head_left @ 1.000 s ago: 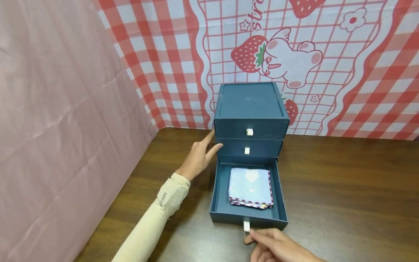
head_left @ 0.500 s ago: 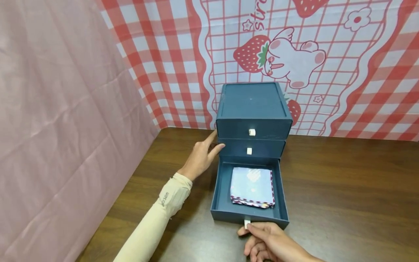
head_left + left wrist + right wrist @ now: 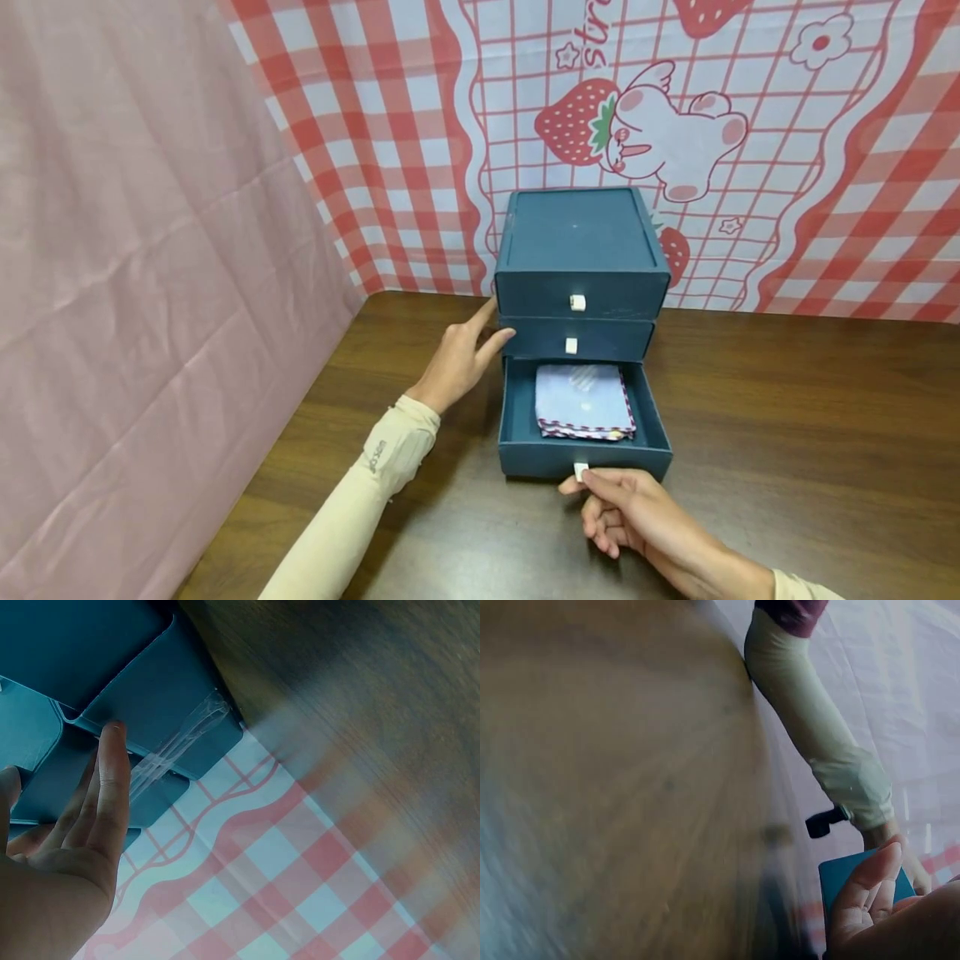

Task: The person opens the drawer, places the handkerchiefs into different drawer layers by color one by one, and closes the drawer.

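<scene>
A dark blue cabinet (image 3: 573, 229) with three stacked drawers stands on the table. Its bottom drawer (image 3: 540, 460) is partly pulled out and holds a folded pale cloth (image 3: 581, 396) with a red-and-white striped edge. My right hand (image 3: 637, 517) pinches that drawer's white pull tab (image 3: 581, 472) between thumb and forefinger. At the cabinet's left side, my left hand (image 3: 453, 358) rests with fairly straight fingers along the wall and its thumb at the front corner. The left wrist view shows these fingers (image 3: 112, 780) against the side, near clear tape (image 3: 180, 746).
The wooden table (image 3: 787, 433) extends to both sides of the cabinet. Behind hangs a red-and-white checked cloth (image 3: 390, 167) with strawberry prints, close to the cabinet's back. A pink curtain (image 3: 150, 250) borders the table at left. The upper two drawers are closed.
The bottom drawer has slid inward, away from me, with the cloth in it. My right hand came to the pull tab and moved forward with it. The left hand stays on the cabinet's side.
</scene>
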Tool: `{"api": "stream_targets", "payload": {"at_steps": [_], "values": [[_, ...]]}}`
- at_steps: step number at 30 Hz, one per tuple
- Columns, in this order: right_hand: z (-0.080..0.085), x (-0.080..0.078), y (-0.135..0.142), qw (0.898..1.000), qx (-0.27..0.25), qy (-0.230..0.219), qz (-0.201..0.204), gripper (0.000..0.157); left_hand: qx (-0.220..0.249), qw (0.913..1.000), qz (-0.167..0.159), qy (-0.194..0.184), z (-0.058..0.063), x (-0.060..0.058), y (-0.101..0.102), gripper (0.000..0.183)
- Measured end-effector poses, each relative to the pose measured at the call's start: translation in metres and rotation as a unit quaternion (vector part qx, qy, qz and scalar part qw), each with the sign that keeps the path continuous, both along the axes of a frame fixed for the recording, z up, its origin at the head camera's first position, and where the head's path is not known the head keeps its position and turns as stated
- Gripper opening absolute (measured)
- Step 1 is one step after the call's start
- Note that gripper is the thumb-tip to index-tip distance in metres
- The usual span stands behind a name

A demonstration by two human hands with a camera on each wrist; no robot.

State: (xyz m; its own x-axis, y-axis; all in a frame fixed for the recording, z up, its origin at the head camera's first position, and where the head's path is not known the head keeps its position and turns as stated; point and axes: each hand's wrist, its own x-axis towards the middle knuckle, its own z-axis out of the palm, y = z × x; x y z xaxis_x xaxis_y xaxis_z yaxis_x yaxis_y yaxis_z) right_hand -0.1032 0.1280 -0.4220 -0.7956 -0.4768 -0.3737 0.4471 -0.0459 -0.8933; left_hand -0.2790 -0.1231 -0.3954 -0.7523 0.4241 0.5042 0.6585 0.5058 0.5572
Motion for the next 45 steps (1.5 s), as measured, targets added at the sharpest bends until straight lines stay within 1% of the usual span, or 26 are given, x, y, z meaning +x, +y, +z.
{"api": "stream_targets", "payload": {"at_steps": [5,9,16,25,31,39,45], "values": [[-0.002,-0.008,0.001,1.000,-0.012,0.021,0.004,0.052,-0.001,1.0000,0.001,0.006,-0.001,-0.001,0.000,0.062],[-0.003,-0.014,0.000,0.999,-0.018,0.027,0.001,0.051,-0.001,1.0000,0.000,0.008,-0.001,0.000,0.000,0.063],[-0.007,-0.023,-0.002,1.000,-0.006,0.026,-0.012,0.049,-0.008,0.9998,0.010,0.014,0.000,0.000,0.000,0.063],[-0.011,-0.031,-0.008,0.999,0.004,0.036,-0.019,0.047,-0.011,0.9997,0.018,0.007,0.001,0.000,-0.001,0.063],[-0.011,-0.038,-0.007,0.999,0.009,0.049,-0.018,0.044,-0.012,0.9998,0.017,0.002,0.001,-0.001,-0.001,0.064],[-0.007,-0.053,-0.004,0.998,0.025,0.055,-0.014,0.040,-0.016,0.9997,0.019,0.002,0.003,0.000,-0.003,0.063],[-0.007,-0.065,-0.001,0.997,0.035,0.064,-0.004,0.038,-0.017,0.9997,0.015,-0.006,0.000,0.000,-0.001,0.063]]}}
